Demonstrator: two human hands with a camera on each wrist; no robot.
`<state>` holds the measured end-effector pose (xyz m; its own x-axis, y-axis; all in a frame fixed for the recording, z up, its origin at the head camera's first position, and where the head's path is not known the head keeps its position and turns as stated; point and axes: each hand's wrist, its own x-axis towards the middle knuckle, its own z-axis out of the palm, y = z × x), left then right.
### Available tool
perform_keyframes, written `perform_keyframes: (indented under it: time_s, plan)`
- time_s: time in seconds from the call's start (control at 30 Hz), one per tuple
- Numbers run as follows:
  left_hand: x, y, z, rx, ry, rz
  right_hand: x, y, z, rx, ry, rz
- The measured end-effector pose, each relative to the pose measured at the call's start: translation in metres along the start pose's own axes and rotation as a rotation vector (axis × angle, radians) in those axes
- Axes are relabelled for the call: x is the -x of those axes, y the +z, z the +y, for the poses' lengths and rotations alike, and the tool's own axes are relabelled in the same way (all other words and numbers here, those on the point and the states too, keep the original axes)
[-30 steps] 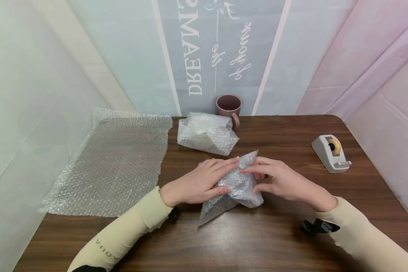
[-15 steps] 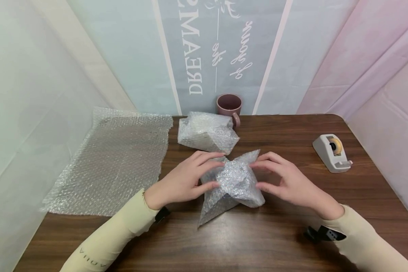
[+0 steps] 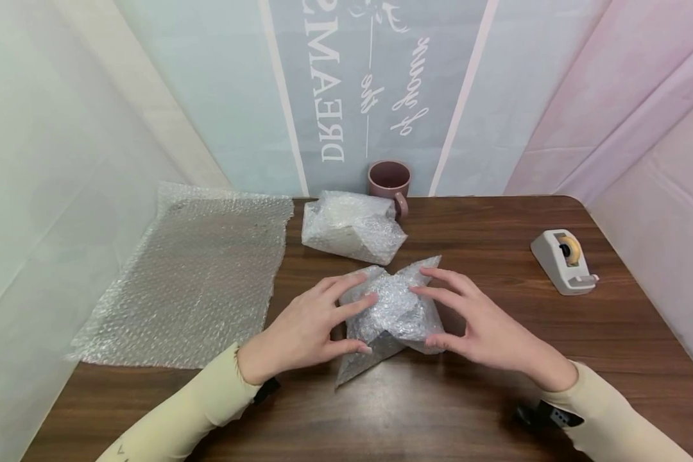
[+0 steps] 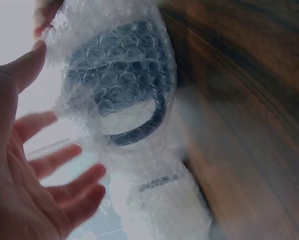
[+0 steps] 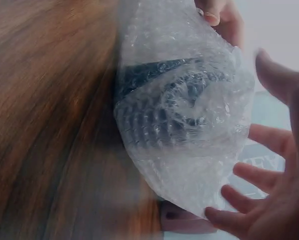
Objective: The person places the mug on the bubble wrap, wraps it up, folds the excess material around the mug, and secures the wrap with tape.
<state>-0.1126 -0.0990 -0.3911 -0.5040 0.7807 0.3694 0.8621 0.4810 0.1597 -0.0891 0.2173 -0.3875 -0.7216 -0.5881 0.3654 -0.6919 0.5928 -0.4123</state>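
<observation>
On the table (image 3: 410, 420), in front of the mug (image 3: 388, 186), sits a bubble-wrapped bundle (image 3: 397, 309); left hand (image 3: 303, 327) and right hand (image 3: 491, 330) flank it, fingers spread, gripping nothing, apparently steadying its loose folds.

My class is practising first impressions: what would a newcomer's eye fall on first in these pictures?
Probably the shiny bubble-wrapped bundle between both hands on the table, a dark handled object showing through in the left wrist view. Next, the mauve mug at the table's far edge, behind a second wrapped bundle, and the white tape dispenser at the right.
</observation>
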Motion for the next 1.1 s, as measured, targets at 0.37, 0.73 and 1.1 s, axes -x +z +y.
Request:
perform_keyframes:
  time_s: [0.37, 0.73, 1.1]
  plan:
    - [-0.014, 0.008, -0.009, 0.049, 0.158, 0.069, -0.013, -0.004, -0.013, -0.066, 0.012, 0.056]
    - [-0.029, 0.008, -0.025, 0.124, 0.303, -0.075, -0.047, -0.027, -0.026, -0.1, 0.22, -0.322]
    - [-0.031, 0.015, -0.028, 0.202, 0.32, -0.072, -0.034, -0.016, -0.011, -0.092, 0.09, -0.153]
